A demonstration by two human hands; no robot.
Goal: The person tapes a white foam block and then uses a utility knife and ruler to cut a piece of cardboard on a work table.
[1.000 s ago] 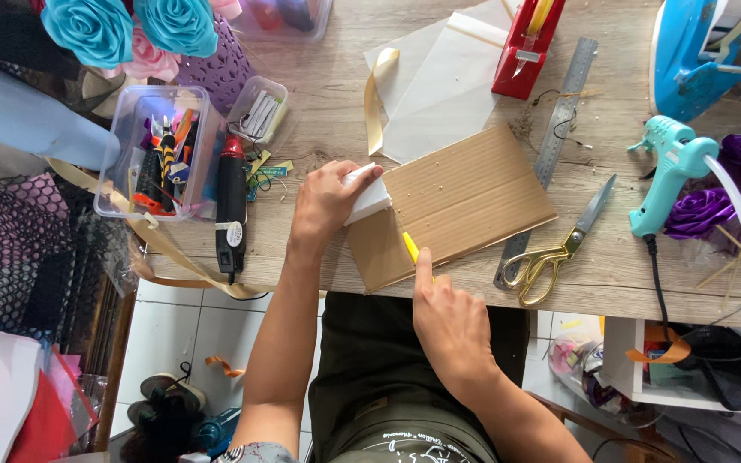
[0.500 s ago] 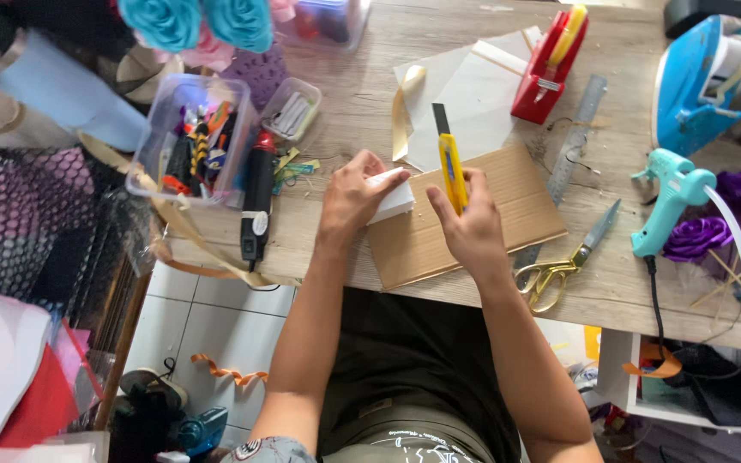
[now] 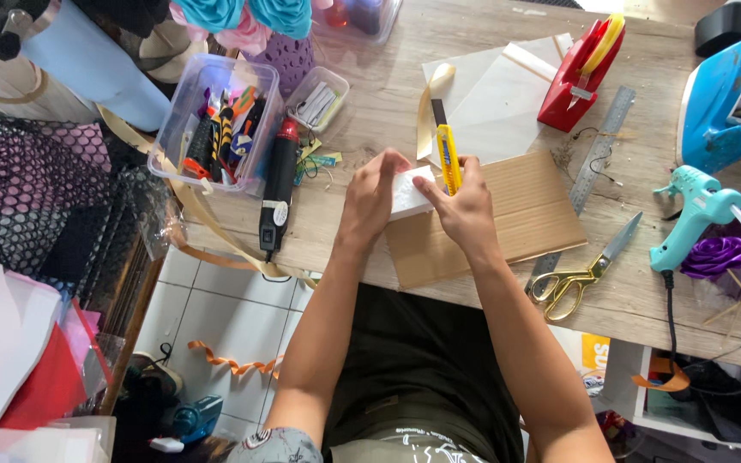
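My left hand grips a small white block, perhaps foam, over the left edge of a brown cardboard sheet. My right hand holds a yellow utility knife with its dark blade pointing away from me, right beside the block. Both hands touch the block.
On the wooden table: a clear tub of tools, a black glue gun, a teal glue gun, gold-handled scissors, a metal ruler, a red tape dispenser, a blue iron, white paper sheets.
My right hand picked up the yellow knife from the cardboard and carried it to the white block. My left hand closed around the block and lifted it slightly.
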